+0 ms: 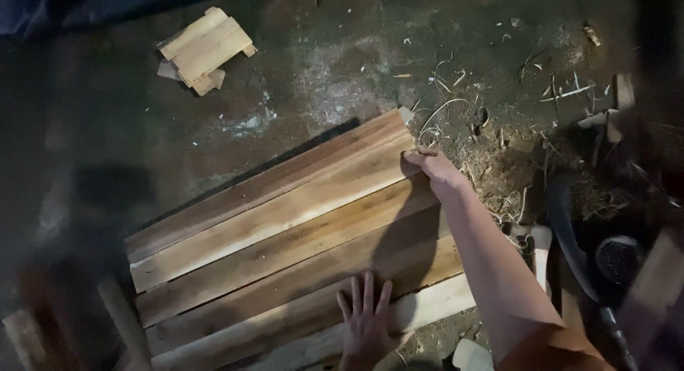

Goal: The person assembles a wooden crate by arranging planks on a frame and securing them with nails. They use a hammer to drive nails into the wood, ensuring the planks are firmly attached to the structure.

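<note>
Several long wooden planks (285, 228) lie side by side on the dark floor, slanting up to the right. My left hand (367, 325) rests flat on the nearest planks, fingers spread. My right hand (433, 168) grips the right end of one of the far planks, arm stretched across the pile's right edge.
A small stack of short wood offcuts (205, 49) lies at the upper left. Wood shavings and scraps (499, 129) litter the floor to the right. A hammer-like wooden handle (541, 253) and dark objects (616, 257) sit at the right. More wooden pieces (121, 317) lie at the lower left.
</note>
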